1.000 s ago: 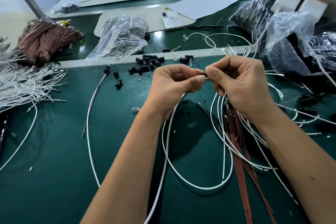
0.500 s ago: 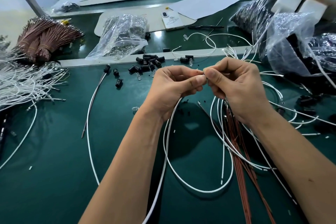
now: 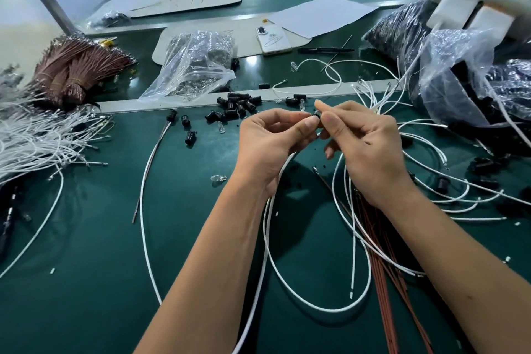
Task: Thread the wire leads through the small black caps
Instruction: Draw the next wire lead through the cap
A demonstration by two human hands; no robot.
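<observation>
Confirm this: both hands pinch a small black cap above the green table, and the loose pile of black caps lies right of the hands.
Wrong on one point. In the head view the left hand and right hand do pinch the small black cap above the green table, but the pile of black caps lies to their left, further back.

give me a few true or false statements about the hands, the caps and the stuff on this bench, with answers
1. Both hands meet at one small black cap held above the table. True: the left hand and right hand pinch at it between their fingertips.
2. The loose black caps sit in a heap near the table's front edge by the person. False: they lie beyond the hands, beside the pale strip.
3. A white phone lies face down past the strip. True.
4. The brown wire bundles are at the right. False: they are at the left.
5. The clear bag is in the left hand. False: it lies on the table.
</observation>
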